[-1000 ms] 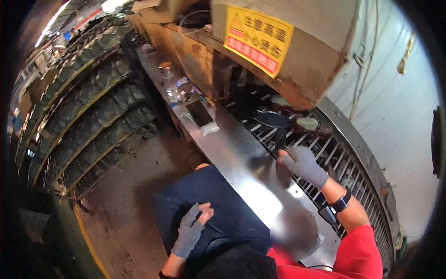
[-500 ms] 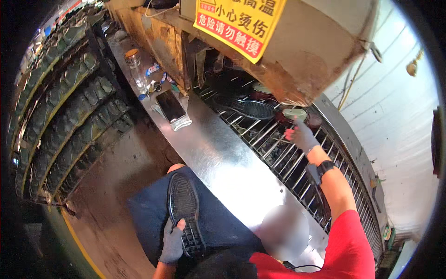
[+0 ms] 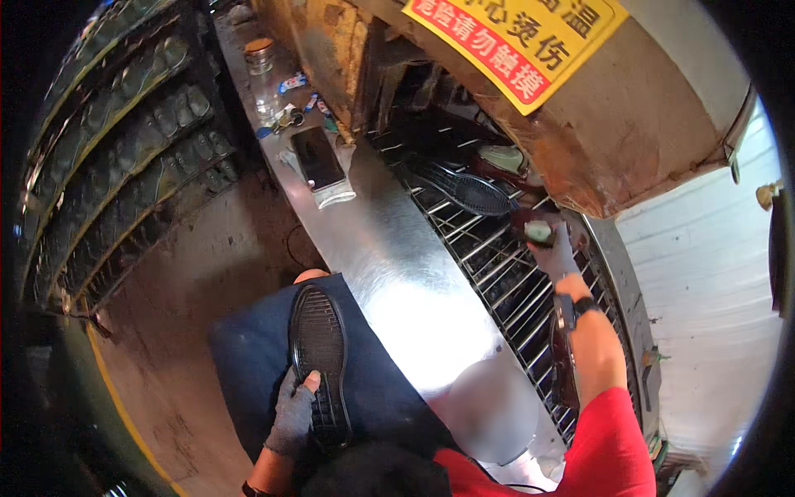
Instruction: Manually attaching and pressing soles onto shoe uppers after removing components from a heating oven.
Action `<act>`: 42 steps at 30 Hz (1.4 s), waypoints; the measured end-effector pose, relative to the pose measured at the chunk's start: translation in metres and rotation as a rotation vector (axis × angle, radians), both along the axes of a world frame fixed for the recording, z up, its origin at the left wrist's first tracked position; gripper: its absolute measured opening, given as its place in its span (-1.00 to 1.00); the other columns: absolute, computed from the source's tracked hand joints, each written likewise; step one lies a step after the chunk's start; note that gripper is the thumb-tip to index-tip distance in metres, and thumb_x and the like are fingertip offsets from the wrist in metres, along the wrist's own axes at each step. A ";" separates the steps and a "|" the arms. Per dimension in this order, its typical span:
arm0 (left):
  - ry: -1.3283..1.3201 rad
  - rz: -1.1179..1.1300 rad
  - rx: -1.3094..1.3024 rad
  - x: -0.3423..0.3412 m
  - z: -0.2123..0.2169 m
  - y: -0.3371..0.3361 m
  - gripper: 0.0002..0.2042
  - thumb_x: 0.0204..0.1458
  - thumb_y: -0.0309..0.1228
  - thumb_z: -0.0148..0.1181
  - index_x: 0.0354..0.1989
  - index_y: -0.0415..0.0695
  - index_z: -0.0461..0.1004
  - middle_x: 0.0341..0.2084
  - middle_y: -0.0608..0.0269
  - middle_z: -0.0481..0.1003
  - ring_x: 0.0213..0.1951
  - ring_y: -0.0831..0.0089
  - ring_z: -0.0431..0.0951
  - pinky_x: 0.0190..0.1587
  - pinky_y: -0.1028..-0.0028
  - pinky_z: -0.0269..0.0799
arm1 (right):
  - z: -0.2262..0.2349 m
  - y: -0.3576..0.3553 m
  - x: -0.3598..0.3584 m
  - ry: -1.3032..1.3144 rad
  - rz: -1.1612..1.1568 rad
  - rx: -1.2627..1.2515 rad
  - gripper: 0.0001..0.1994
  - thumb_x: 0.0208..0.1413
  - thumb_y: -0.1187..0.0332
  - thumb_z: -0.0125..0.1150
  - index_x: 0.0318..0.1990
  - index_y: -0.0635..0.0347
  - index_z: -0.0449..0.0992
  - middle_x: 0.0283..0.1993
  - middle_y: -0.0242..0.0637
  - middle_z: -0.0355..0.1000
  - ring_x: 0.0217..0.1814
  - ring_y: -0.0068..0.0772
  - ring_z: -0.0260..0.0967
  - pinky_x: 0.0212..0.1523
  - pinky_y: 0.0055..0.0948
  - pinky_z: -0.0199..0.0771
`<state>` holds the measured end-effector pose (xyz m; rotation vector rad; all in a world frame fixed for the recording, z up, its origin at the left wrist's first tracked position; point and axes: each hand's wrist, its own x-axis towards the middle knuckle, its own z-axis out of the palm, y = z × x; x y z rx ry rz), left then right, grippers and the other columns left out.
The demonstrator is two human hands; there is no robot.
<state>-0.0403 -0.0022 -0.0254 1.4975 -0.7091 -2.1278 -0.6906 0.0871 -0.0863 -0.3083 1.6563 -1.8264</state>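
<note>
A black shoe sole point(image 3: 319, 335) lies over the dark blue cloth on my lap, its treaded face upward. My left hand point(image 3: 291, 418), in a grey glove with a bare thumb, is closed around the sole's lower edge. Out over the metal rollers, my right hand point(image 3: 556, 255), also gloved, is closed on a dark red shoe point(image 3: 538, 234) with a pale green top; part of the shoe is hidden by the hand. A second black sole point(image 3: 464, 190) rests on the rollers beyond it. Another dark red shoe point(image 3: 503, 161) sits farther back, under the machine hood.
The roller conveyor point(image 3: 495, 277) runs along a steel ledge point(image 3: 373, 248). A rusty hood point(image 3: 588, 157) with a yellow warning sign point(image 3: 530, 50) overhangs it. On the ledge are a phone point(image 3: 317, 157), a jar point(image 3: 261, 79) and a blurred round object point(image 3: 494, 414). Shoe racks point(image 3: 149, 137) stand left.
My right hand has closed on the dark red shoe and shifted it slightly nearer on the rollers. My left hand still holds the sole. The whole view has turned a little.
</note>
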 end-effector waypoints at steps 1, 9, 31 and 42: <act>-0.003 -0.042 -0.083 0.008 -0.005 -0.001 -0.60 0.37 -0.40 0.16 0.34 -0.24 0.41 0.07 0.28 0.54 0.09 0.44 0.53 0.18 0.41 0.45 | 0.000 0.008 0.011 -0.169 -0.100 -0.008 -0.56 0.32 -0.11 0.16 0.17 -0.07 0.43 0.17 -0.26 0.53 0.22 -0.09 0.50 0.23 0.13 0.48; -0.060 -0.014 -0.705 0.028 0.031 -0.026 -0.59 0.46 -0.34 0.03 0.35 -0.32 0.37 0.22 0.05 0.50 0.26 0.34 0.49 0.31 0.36 0.39 | 0.052 0.077 0.205 -0.521 0.390 -0.064 0.00 0.12 -0.39 0.19 0.49 0.26 0.25 0.26 0.15 0.50 0.15 0.08 0.59 0.15 0.00 0.68; 0.615 0.031 -0.466 0.004 0.058 -0.075 -0.24 0.24 0.14 0.28 0.43 -0.16 0.31 0.27 0.15 0.46 0.19 0.20 0.58 0.30 0.25 0.49 | 0.166 -0.019 0.474 -0.656 0.922 0.042 -0.29 0.36 -0.20 0.15 0.36 0.26 0.41 0.17 -0.07 0.59 0.09 -0.19 0.63 0.13 -0.18 0.69; 0.103 -0.055 -0.543 0.007 0.058 -0.114 -0.52 0.18 -0.34 0.34 0.23 -0.31 0.51 -0.16 0.23 0.67 -0.13 0.40 0.64 0.02 0.43 0.57 | 0.124 -0.010 0.411 -0.526 0.800 0.157 0.20 0.04 -0.58 0.14 0.50 0.39 0.15 0.32 0.33 0.40 0.26 0.35 0.49 0.34 0.17 0.52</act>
